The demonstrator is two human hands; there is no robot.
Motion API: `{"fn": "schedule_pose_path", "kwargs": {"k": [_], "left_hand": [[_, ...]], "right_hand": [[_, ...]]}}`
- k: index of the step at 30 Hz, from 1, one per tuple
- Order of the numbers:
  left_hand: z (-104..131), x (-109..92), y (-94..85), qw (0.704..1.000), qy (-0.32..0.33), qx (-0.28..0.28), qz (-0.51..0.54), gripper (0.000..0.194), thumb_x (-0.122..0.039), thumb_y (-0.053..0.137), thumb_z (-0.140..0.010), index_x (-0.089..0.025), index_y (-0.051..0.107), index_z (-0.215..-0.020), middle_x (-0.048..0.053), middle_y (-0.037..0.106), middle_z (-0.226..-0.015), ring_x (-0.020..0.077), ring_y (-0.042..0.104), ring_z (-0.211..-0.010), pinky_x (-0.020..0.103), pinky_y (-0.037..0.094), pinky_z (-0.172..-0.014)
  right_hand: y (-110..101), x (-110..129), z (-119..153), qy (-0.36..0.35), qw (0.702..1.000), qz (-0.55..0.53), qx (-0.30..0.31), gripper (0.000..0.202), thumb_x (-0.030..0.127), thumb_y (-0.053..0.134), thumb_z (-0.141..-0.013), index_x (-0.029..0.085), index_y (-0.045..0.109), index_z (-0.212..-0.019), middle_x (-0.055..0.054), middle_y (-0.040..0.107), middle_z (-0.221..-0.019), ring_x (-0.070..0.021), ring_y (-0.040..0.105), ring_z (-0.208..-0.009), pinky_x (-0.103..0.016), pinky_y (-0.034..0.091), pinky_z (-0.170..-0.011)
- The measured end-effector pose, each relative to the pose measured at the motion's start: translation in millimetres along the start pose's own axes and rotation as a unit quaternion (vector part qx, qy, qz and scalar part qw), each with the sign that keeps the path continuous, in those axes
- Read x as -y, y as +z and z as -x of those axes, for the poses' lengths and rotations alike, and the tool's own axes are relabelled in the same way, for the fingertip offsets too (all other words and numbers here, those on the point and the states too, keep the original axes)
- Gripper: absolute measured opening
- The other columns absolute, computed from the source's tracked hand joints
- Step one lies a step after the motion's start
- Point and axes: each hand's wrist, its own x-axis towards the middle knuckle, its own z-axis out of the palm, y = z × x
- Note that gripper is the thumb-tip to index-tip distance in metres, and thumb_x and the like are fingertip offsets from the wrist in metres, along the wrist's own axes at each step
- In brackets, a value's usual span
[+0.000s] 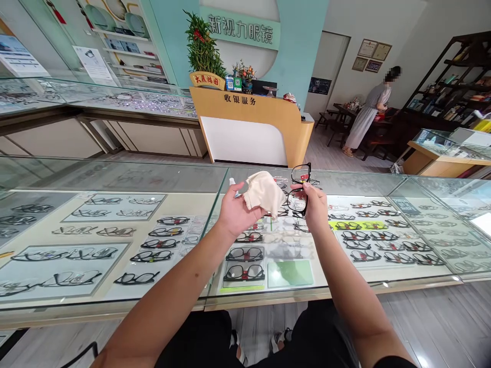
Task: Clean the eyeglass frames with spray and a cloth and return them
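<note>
"So, what is held, taken left to right?"

"Near the centre of the view, a cream cloth is supported by the left hand. The thumb is pointed toward twelve o'clock; whether the cloth is pinched by the fingers beneath cannot be told. Just beyond the thumb a pale object is glimpsed, mostly hidden."

"And past the cloth?"

"At its three o'clock, black-rimmed glasses are held on edge, one lens above the other, over the glass-topped surface. The frame is pinched near the bridge by the right hand, the grip pressed together on it."

"How would they be expected to handle?"

"As light and fairly stiff, it is judged, with slender temples that could be bent and slick lenses easily smeared or scratched. The bridge or rim should be taken, not the lenses. The cloth is probably soft and limp, and could be gathered anywhere."

"Can any writing be read?"

"At eleven o'clock, 大展鸿图 appears on a plaque; at twelve, 收银服务 is lettered on the cashier's stand, and 新视力眼镜 on the wall sign above. On the displayed frames, no brand can be made out."
</note>
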Motion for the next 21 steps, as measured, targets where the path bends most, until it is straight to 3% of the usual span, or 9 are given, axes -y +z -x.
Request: {"fn": "schedule_pose_path", "kwargs": {"k": [7,13,16,19,21], "left_hand": [[-5.5,7.1,-15.1,0.995,0.002,0.037,-0.093,0.043,-0.017,0.078,-0.071,-0.02,0.082,-0.114,0.008,0.084,-0.103,0.028,0.079,-0.104,0.043,0.064,-0.099],[-0.5,8.2,-9.8,0.981,-0.009,0.143,-0.131,0.062,-0.008,0.077,-0.062,-0.021,0.08,-0.123,0.009,0.082,-0.131,0.0295,0.074,-0.131,0.047,0.051,-0.121],[-1.3,13.4,-9.2,0.98,0.016,0.117,-0.161,0.059,-0.001,0.082,-0.063,-0.018,0.081,-0.119,0.007,0.084,-0.118,0.022,0.077,-0.111,0.039,0.055,-0.111],[-4.4,24.6,-9.4,0.978,0.061,0.067,-0.187,0.047,-0.01,0.095,-0.07,-0.016,0.081,-0.114,0.006,0.084,-0.102,0.0166,0.074,-0.087,0.032,0.057,-0.089],[-6.3,32.5,-9.1,0.976,0.084,0.047,-0.194,0.047,-0.017,0.101,-0.069,-0.017,0.081,-0.112,0.006,0.083,-0.099,0.0178,0.074,-0.086,0.031,0.055,-0.083]], "right_hand": [[4.5,9.1,4.2,-0.024,0.999,-0.023,-0.012,0.043,0.063,0.071,-0.101,0.027,0.093,-0.094,-0.004,0.073,-0.086,-0.0229,0.061,-0.085,-0.04,0.048,-0.086],[7.9,20.4,6.1,-0.029,1.0,0.001,0.004,0.041,0.059,0.069,-0.1,0.027,0.094,-0.093,-0.004,0.07,-0.081,-0.0217,0.057,-0.08,-0.039,0.047,-0.082],[10.5,22.0,7.6,-0.027,1.0,-0.008,0.003,0.041,0.059,0.069,-0.1,0.028,0.095,-0.093,-0.004,0.069,-0.078,-0.0228,0.057,-0.081,-0.04,0.047,-0.082],[15.8,22.8,11.5,-0.026,1.0,-0.009,0.013,0.042,0.063,0.07,-0.1,0.029,0.094,-0.09,-0.005,0.068,-0.077,-0.0234,0.056,-0.08,-0.04,0.048,-0.08],[20.3,23.5,14.8,-0.018,0.999,-0.013,0.023,0.044,0.065,0.072,-0.099,0.029,0.094,-0.087,-0.005,0.068,-0.079,-0.0238,0.058,-0.081,-0.04,0.049,-0.081]]}}
